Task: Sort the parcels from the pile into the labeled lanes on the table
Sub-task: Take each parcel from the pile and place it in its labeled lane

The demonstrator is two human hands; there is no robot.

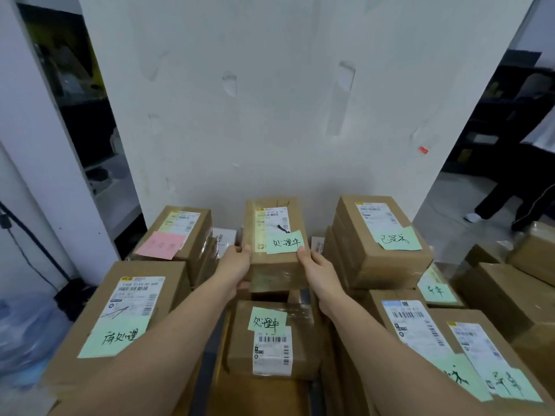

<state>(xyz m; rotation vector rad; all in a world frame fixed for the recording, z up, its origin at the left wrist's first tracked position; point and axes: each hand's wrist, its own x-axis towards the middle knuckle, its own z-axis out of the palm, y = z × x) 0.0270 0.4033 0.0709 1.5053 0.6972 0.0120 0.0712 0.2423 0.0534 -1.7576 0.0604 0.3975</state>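
Note:
A brown cardboard parcel with a white shipping label and a green handwritten note is at the centre back, on top of the middle stack. My left hand grips its near left corner, thumb on top and fingers under. My right hand holds its near right corner, thumb touching the green note. A second parcel with the same green note lies nearer to me in the middle row.
Left row: a near parcel with a green note and a far parcel with a pink note. Right row: a stacked parcel with a green note, and several more boxes at the right. A white wall stands behind. A person's legs are at far right.

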